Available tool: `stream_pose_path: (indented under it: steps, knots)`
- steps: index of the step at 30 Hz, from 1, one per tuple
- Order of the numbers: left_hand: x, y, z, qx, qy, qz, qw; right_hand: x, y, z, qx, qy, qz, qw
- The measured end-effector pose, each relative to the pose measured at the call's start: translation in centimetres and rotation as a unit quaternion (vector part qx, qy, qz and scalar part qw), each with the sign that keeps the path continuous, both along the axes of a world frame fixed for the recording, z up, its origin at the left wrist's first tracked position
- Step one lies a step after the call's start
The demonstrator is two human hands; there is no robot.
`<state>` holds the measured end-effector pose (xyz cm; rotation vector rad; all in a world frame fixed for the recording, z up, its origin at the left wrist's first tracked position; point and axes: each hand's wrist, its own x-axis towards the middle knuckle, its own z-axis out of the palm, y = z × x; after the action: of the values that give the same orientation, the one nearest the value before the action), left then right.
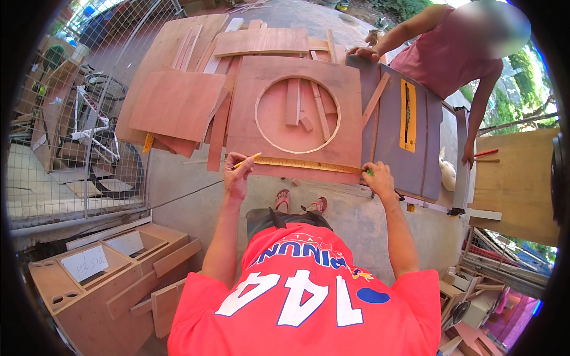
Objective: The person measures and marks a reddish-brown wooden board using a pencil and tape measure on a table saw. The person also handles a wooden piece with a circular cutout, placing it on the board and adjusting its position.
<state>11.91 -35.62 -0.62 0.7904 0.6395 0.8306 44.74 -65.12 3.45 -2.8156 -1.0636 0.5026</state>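
A plywood panel with a large round hole lies in front of me. Along its near edge stretches a yellow measuring tape. At the panel's near left corner, my left hand is closed around a yellow pencil, its tip beside the tape's left end. By the near right corner, my right hand is closed on the tape measure, whose case is mostly hidden, with a bit of green showing between the fingers. Through the hole, several wood strips are visible.
A table saw with its blade in a yellow insert adjoins the panel on the right. A co-worker leans over it, one hand on its top. Plywood offcuts are piled left. Wooden cabinets stand at lower left, below a wire fence.
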Motion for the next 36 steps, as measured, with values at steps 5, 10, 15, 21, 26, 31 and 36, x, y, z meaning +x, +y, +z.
stream_pose_path:
  steps: [5,10,15,21,26,31,36]
  knots:
    - [2.9,-1.4,-0.4,0.043,0.026,-0.08,0.996,0.0,-0.1,-0.1,0.005,-0.002,-0.002,1.0]
    - [4.4,-2.9,-0.2,0.227,0.166,-0.198,0.939,-0.1,-0.1,-0.2,0.016,-0.011,0.001,1.0]
    - [4.8,-3.3,-0.4,0.462,0.222,-0.191,0.837,-0.2,-0.2,-0.2,0.021,-0.014,0.0,1.0]
    - [5.1,-3.2,-0.6,0.499,0.222,-0.187,0.816,-0.2,-0.2,-0.1,0.025,-0.007,-0.001,1.0]
    - [5.0,-3.3,-0.8,0.516,0.215,-0.186,0.808,-0.2,-0.1,0.0,0.02,-0.012,0.0,1.0]
    - [4.9,-3.4,-1.0,0.523,0.229,-0.194,0.798,-0.2,-0.1,-0.1,0.02,-0.011,-0.001,1.0]
    - [5.2,-3.6,-1.0,0.529,0.232,-0.187,0.794,-0.3,-0.2,-0.2,0.019,-0.013,0.0,1.0]
